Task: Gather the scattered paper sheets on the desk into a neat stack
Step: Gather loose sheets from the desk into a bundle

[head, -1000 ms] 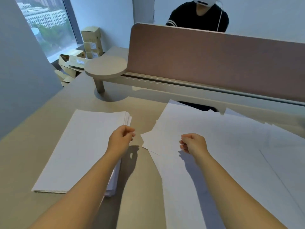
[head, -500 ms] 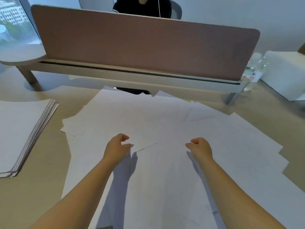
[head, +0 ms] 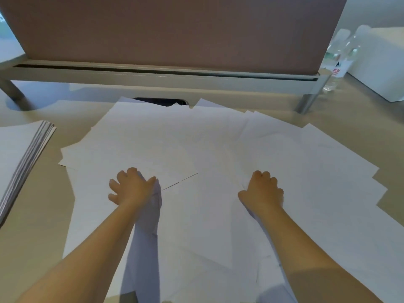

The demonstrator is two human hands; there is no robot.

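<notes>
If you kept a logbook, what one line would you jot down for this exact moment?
left hand: spread on loose sheets | right hand: curled on same sheets | neat stack: far left, apart | stage: gathering

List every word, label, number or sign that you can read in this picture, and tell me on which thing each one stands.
Nothing can be read with certainty.
Plastic bottle at the far right, behind the divider's leg: a white label with small red marks, too blurred to read.
Scattered paper sheets: blank, no print visible.
Neat stack at the left: top sheet blank.
</notes>
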